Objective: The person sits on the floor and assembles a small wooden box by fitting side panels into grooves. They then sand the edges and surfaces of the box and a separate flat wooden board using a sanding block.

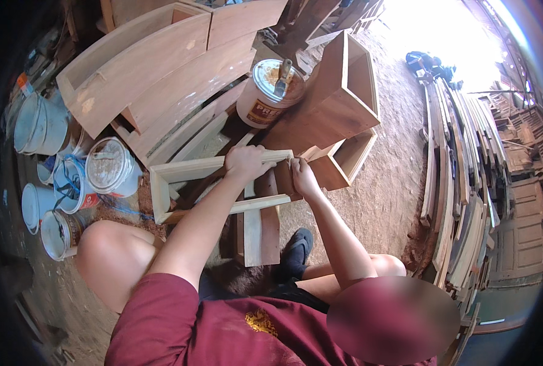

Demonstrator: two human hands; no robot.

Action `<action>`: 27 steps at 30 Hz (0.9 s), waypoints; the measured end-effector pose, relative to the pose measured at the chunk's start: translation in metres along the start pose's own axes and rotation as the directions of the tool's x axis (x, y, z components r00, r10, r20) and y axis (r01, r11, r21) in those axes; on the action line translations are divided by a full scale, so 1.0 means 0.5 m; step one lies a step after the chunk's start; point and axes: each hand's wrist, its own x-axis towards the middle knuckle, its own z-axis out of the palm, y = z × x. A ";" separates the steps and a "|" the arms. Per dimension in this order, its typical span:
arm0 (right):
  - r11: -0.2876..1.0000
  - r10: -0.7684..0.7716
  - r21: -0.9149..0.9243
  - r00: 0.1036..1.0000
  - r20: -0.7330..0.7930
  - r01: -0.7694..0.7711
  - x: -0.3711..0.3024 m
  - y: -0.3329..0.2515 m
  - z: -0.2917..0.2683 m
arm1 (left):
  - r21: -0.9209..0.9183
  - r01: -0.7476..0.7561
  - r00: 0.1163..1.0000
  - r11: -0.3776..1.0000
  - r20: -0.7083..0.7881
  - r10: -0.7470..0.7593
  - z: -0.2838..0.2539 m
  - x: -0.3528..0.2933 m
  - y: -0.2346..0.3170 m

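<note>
A pale wooden drawer-like frame [207, 167] lies across the middle, in front of my knees. My left hand [244, 163] is closed over its far rail, fingers wrapped round the wood. At the right end of that rail, my right hand [305, 178] is closed with its fingers pressed against the corner. Whether a small piece is pinched there is hidden by the fingers. Below the frame, a wooden box section or plank support [261, 238] stands near my foot. Just beyond my right hand are open wooden boxes [335, 169] of similar make.
A white bucket [256, 100] beyond the frame has a putty knife [282, 79] on its stained lid. Long drawer boxes [143, 67] are stacked at the far left. Several buckets [109, 168] stand left of my knee. Lumber [448, 177] is piled along the right.
</note>
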 end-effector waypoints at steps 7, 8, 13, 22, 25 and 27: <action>0.989 -0.012 0.150 1.000 -0.011 0.013 0.062 -0.044 0.002 | -0.025 -0.026 0.999 0.999 -0.027 0.025 0.008 0.004 -0.006; 0.990 -0.042 0.131 0.999 -0.019 0.044 0.046 -0.042 0.004 | -0.027 -0.028 0.999 0.999 -0.044 0.027 0.013 0.004 -0.011; 1.000 0.000 -0.011 1.000 -0.020 0.000 0.008 -0.011 -0.005 | -0.035 -0.013 1.000 0.999 0.009 0.014 0.000 0.002 -0.013; 0.999 -0.035 0.017 0.999 -0.029 0.036 0.040 0.004 -0.012 | -0.028 -0.032 0.999 0.999 -0.026 0.031 0.017 0.009 -0.009; 0.998 -0.031 -0.056 0.999 0.011 0.032 0.014 0.017 -0.012 | -0.021 -0.013 1.000 1.000 -0.027 0.012 0.017 0.006 -0.015; 0.998 -0.038 -0.055 0.999 -0.005 0.038 0.015 0.026 -0.011 | -0.025 -0.005 1.000 1.000 -0.027 0.004 0.013 0.002 -0.009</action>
